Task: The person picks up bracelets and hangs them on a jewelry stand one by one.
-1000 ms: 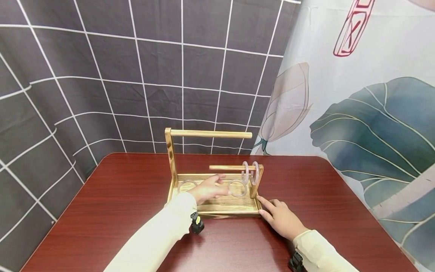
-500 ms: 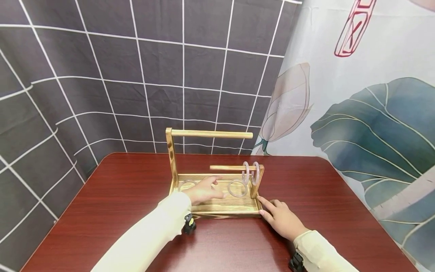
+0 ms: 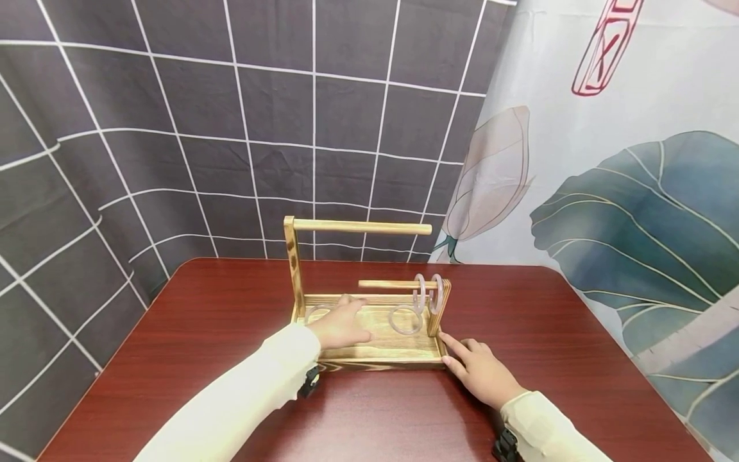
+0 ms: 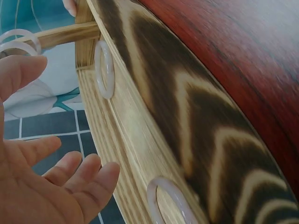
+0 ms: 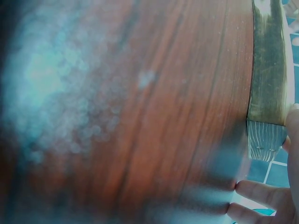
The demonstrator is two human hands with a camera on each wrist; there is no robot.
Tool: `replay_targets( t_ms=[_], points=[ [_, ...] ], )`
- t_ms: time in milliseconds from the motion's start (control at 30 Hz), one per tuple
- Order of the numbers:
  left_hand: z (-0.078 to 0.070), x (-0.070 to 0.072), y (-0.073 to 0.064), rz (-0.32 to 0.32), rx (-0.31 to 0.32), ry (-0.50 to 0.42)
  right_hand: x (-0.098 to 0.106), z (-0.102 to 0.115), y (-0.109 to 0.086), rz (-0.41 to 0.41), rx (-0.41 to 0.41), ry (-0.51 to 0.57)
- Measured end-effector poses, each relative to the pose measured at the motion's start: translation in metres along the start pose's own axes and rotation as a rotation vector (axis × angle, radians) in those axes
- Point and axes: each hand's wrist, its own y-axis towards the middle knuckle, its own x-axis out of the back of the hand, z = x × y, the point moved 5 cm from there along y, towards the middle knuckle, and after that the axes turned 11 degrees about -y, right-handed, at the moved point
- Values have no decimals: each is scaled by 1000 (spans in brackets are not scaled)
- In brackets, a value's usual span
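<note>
A wooden stand [image 3: 358,366] with a shallow tray base carries two rods at different heights. Two pale, translucent bangles [image 3: 423,292] hang on the lower rod [image 3: 383,284]. Inside the tray, a third bangle [image 3: 407,333] lies towards the right; another bangle [image 3: 308,314] is at the left end, partly covered by my left hand [image 3: 340,326]. That hand hovers over the tray with fingers spread and nothing in it; the left wrist view shows its palm bare. My right hand [image 3: 479,372] touches the tray's right end with thumb and extended forefinger.
The stand rests on a dark red wooden table [image 3: 208,333]. Its upper rod [image 3: 364,226] spans above the back of the tray, held by a tall post [image 3: 293,269] on the left. A dark gridded cloth [image 3: 277,115] hangs behind the table.
My left hand has drawn back leftward from beside the bangle lying at the right of the tray, fingers still spread. My right hand has stayed at the tray's right end.
</note>
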Motion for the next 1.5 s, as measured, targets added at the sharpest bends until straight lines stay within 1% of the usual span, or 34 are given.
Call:
replay_targets(
  t_ms=[200,333,433,500,800,900,967,1133,1300,1500],
  points=[
    [4,5,-2,-18,-29,96,1,0,0,-14,11,0],
    [7,9,-2,-26,-30,214,2,0,0,-29,19,-3],
    [9,13,-3,-33,-28,281,2,0,0,-35,22,-5],
    [9,16,-3,-34,-40,293,2,0,0,-35,21,-6],
    [14,23,-7,-16,-98,259,1,-1,1,-19,14,-9],
    [15,27,-9,-21,-112,266,1,-1,1,-19,15,-8],
    [16,30,-10,-30,-121,291,1,0,1,-18,15,-6],
    [20,34,-11,-41,-120,338,2,0,0,-19,14,-3],
    [23,37,-13,-32,-110,339,2,1,0,-20,15,0],
    [26,39,-11,-30,-107,364,2,2,0,-18,14,1]
  ],
)
